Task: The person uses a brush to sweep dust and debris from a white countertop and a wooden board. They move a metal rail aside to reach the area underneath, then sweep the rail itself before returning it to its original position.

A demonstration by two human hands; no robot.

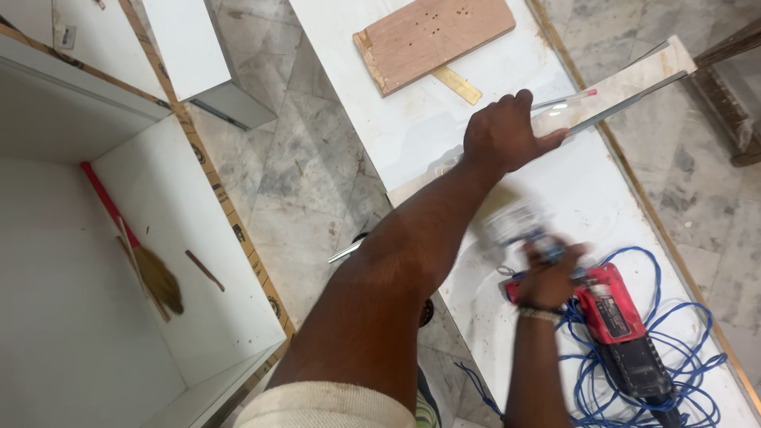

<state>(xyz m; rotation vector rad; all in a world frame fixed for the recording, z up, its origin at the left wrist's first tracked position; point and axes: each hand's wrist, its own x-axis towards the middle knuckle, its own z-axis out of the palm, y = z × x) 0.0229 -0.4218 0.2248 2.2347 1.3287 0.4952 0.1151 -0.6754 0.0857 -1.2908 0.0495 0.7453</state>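
My left hand [507, 135] reaches far out and grips a long narrow white strip [634, 67] that lies slanted across the white board [412, 127]. A metal rail [634, 99] runs along the strip's near edge, and a thin clear stick with a pink tip [571, 98] lies beside my fingers. Closer to me, my right hand [547, 277], with a band on its wrist, is closed on a small whitish and blue packet [515, 226], which is blurred by motion. This hand is just above the front end of a red power drill [614, 313].
A plywood piece with small holes [432, 36] and a yellowish flat stick [457, 85] lie at the board's far end. Blue cable [682, 349] loops around the drill. On the left an open white cabinet [198, 261] holds a red-handled broom [127, 238]. Marble floor [301, 166] lies between.
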